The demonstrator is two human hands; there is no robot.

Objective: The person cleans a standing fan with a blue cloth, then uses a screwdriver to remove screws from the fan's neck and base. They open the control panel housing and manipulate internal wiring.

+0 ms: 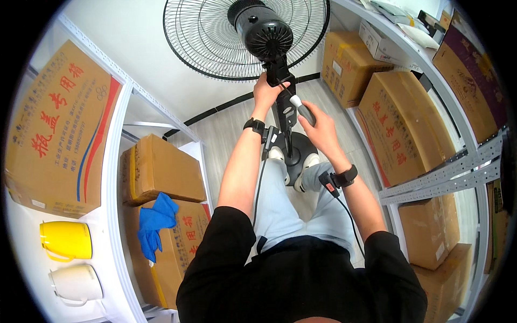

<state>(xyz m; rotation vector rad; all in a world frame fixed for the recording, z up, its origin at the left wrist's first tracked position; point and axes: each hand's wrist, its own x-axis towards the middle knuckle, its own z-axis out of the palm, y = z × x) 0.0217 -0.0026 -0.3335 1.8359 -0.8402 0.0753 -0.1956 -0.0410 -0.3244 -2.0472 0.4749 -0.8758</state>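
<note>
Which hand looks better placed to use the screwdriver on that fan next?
Probably the right hand: it holds the screwdriver, angled toward the neck of the pedestal fan, while the left hand is occupied gripping that neck.

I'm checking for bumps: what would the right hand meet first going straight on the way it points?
Likely the black fan neck, ahead of the tool in the right hand; the left hand lies close beside that line, and one view leaves depth unclear.
</note>
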